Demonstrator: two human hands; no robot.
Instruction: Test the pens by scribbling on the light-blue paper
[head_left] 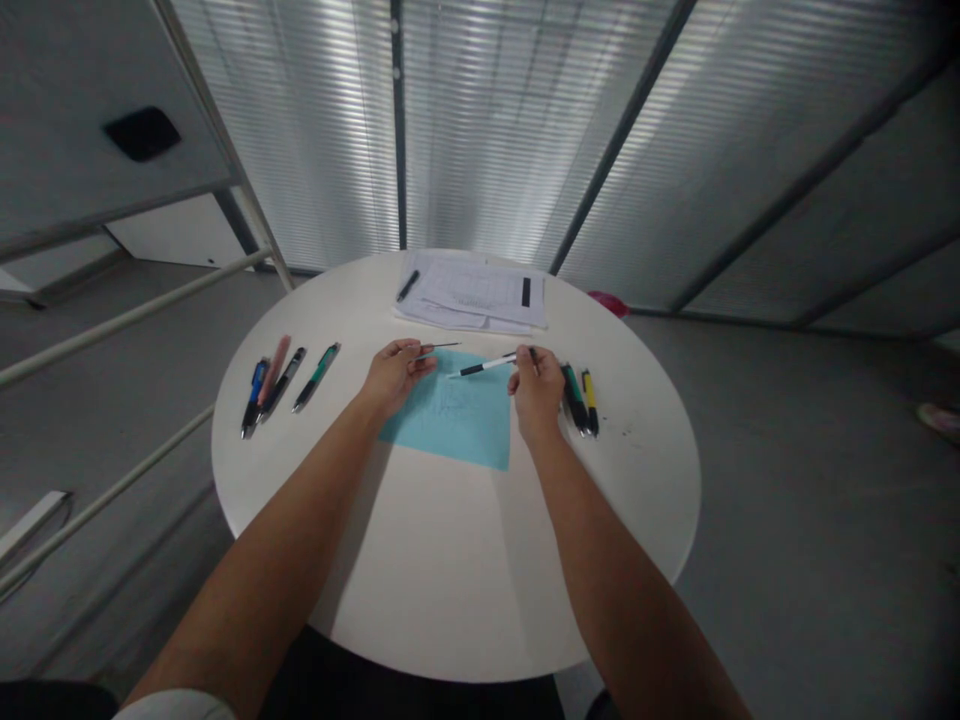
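My left hand (395, 374) is closed in a pinch on a thin dark refill (441, 348) that points to the right, just above the far edge of a light blue sheet of paper (457, 420). My right hand (538, 388) is closed round a white and black pen (484, 366) whose tip points left toward the refill. A second dark pen part (533, 360) sticks up from the same fist. The two hands are a short gap apart over the blue sheet, on a round white table (420, 560).
Several pens (281, 385) lie in a row at the table's left. Two or three more pens (582, 398) lie just right of my right hand. A stack of white papers (480, 295) with a black pen (407, 286) sits at the far edge. Railing bars run on the left.
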